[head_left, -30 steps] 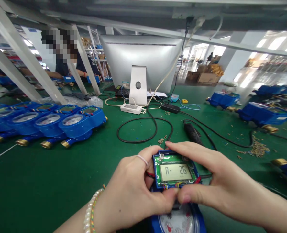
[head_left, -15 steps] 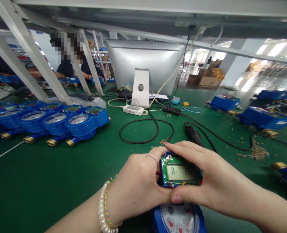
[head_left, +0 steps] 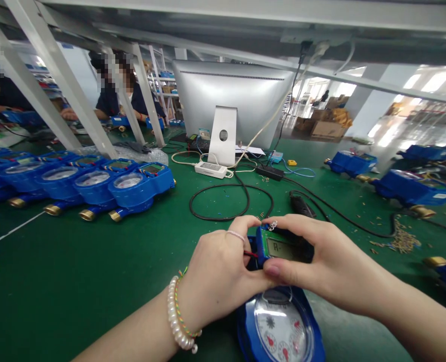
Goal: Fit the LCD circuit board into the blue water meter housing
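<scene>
A blue water meter (head_left: 282, 327) with a round dial and red pointers lies below my hands at the bottom centre. Its display module (head_left: 281, 248), a green circuit board with a grey LCD in a blue frame, is tilted over the meter's housing. My right hand (head_left: 323, 251) grips this module between thumb and fingers. Curled around the housing's left side and front is my left hand (head_left: 223, 269), its thumb passing under the module. Red and dark wires (head_left: 250, 254) show between the left fingers and the module; the left fingertips are partly hidden.
Finished-looking blue meters (head_left: 132, 188) stand in a row at left; more meters (head_left: 411, 186) lie at right. Loose screws (head_left: 404, 236) are heaped at right near a black handheld tool (head_left: 301, 205). Cables and a monitor (head_left: 232, 95) occupy the back. Two people sit beyond the posts.
The display module has tilted and moved up from the dial, with my right hand on it. More of the dial and the wires now show. The camera view has shifted slightly.
</scene>
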`<state>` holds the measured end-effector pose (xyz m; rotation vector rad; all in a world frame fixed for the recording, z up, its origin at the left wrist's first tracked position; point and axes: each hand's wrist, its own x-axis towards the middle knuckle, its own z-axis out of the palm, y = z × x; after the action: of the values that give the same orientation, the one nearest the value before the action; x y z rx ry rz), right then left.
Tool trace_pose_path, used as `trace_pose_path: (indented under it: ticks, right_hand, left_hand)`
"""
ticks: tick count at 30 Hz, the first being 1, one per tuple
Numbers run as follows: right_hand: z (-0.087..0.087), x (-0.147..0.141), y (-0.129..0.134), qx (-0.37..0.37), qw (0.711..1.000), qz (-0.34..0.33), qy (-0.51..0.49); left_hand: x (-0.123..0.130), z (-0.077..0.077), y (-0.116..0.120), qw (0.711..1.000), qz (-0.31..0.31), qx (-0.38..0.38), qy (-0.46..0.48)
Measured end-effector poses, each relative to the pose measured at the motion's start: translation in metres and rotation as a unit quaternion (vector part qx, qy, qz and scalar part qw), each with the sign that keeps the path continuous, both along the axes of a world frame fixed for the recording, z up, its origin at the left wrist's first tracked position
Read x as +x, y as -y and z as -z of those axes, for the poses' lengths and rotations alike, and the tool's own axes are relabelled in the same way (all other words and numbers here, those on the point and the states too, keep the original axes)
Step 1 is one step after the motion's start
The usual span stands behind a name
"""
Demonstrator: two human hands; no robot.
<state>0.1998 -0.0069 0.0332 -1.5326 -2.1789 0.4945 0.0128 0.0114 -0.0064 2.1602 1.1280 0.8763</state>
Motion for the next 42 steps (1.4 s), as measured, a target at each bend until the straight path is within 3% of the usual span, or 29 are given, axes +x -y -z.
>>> trace_pose_path:
  ticks: [6, 12, 25, 38, 42]
  right_hand:
    - [0.002, 0.0, 0.0, -0.011, 0.999, 0.04, -0.004]
    - [0.003, 0.003, 0.001, 0.0, 0.999, 0.043, 0.01]
    - [0.006, 0.001, 0.005, 0.044, 0.998, 0.011, 0.035]
    - [0.016, 0.004, 0.007, 0.168, 0.986, 0.0, 0.004]
    - [0.014, 0.005, 0.006, 0.157, 0.988, 0.005, -0.007]
  left_hand:
    - [0.003, 0.001, 0.004, 0.999, -0.048, 0.02, -0.011]
    - [0.004, -0.001, 0.002, 0.992, -0.02, 0.108, -0.064]
    - [0.001, -0.009, -0.007, 0.993, 0.041, 0.02, -0.105]
    - [-0.005, -0.007, 0.001, 0.985, 0.055, 0.101, -0.126]
    - [-0.01, -0.013, -0.002, 0.986, 0.111, 0.06, -0.108]
